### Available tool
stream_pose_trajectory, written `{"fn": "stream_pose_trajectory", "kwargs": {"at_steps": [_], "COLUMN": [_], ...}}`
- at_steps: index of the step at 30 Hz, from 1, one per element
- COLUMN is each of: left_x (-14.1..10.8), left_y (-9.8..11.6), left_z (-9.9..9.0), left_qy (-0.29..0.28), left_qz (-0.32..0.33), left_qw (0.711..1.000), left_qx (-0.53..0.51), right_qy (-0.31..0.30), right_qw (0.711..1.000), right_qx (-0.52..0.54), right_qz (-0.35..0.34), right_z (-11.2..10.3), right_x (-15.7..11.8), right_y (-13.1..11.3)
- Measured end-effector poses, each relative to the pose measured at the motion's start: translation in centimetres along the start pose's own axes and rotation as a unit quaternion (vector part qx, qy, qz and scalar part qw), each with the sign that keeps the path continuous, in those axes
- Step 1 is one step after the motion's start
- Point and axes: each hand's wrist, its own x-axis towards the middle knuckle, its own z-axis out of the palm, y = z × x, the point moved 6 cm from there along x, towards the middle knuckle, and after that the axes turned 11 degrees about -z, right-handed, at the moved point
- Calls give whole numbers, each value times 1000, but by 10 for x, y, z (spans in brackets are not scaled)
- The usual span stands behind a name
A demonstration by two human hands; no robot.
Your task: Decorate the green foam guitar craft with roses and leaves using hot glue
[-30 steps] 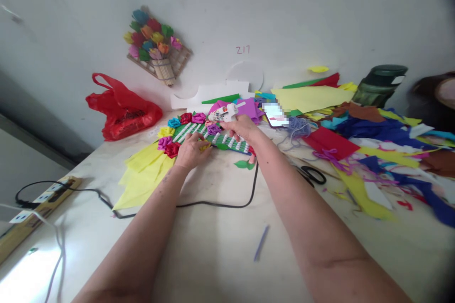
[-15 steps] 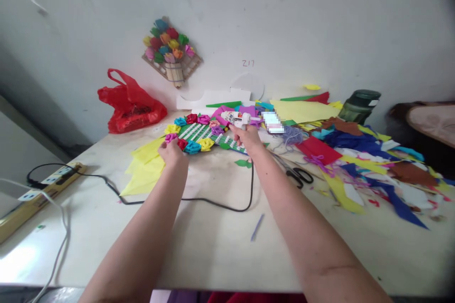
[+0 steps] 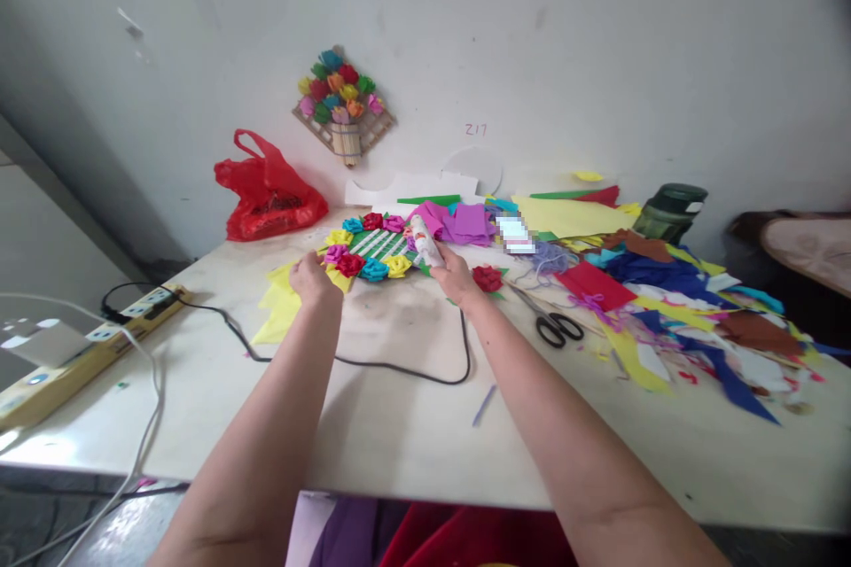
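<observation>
My right hand [image 3: 457, 277] is wrapped round a white patterned glue gun [image 3: 424, 244], which tilts up and to the left. Just behind and left of it lies a craft piece with white strips on green [image 3: 378, 243], ringed by colourful paper flowers. Beside the ring's left edge is my left hand [image 3: 311, 276], its fingers curled together over yellow sheets [image 3: 271, 310]. What those fingers hold, if anything, is hidden. The nearest flowers to it are a magenta one [image 3: 336, 254] and a red one [image 3: 349, 265]. Another red flower [image 3: 487, 277] lies right of my right hand.
A black cord [image 3: 399, 368] crosses the table in front of the craft. Black-handled scissors [image 3: 558, 328] and a heap of coloured scraps [image 3: 705, 301] lie on the right. A yellow power strip [image 3: 86, 359] is on the left, a red plastic bag [image 3: 272, 195] behind.
My left hand has come off the magenta flower toward the left. The glue gun has swung from lying level to tilted upright. A red flower past my right wrist has come into view.
</observation>
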Motion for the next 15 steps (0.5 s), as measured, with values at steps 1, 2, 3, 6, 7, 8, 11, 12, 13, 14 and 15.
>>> {"fn": "stream_pose_trajectory", "kwargs": {"at_steps": [1,2,3,6,7,8,11,12,13,14,15], "left_x": [-2,-5,-7,-13,-16,-20,-37,-45,-53,-62,-69], "left_y": [0,1,3,6,5,3,-6,-9,-10,-11,-13], "left_z": [-7,-13,-17,-26,-26,-25,-13,-6,2,9,14], "left_qy": [24,40,51,64,61,54,-24,-68,-123,-179,-219], "left_qz": [-49,-79,-93,-112,-118,-121,-145,-152,-149,-148,-152], "left_qw": [998,995,992,984,982,982,980,977,972,966,959], "left_qx": [-29,-51,-67,-119,-132,-136,-133,-135,-132,-115,-98], "right_qy": [-3,-4,-5,-3,6,20,73,86,95,98,102], "right_qw": [1000,999,999,997,996,996,994,993,992,989,983], "right_qx": [-2,-6,-14,-31,-32,-29,9,33,63,102,149], "right_qz": [-19,-35,-48,-77,-84,-88,-77,-66,-54,-45,-31], "right_z": [4,7,11,22,24,27,38,44,52,61,71], "right_x": [0,0,0,1,2,4,12,16,20,23,26], "right_y": [-2,-3,-4,-7,-8,-10,-18,-22,-27,-33,-40]}}
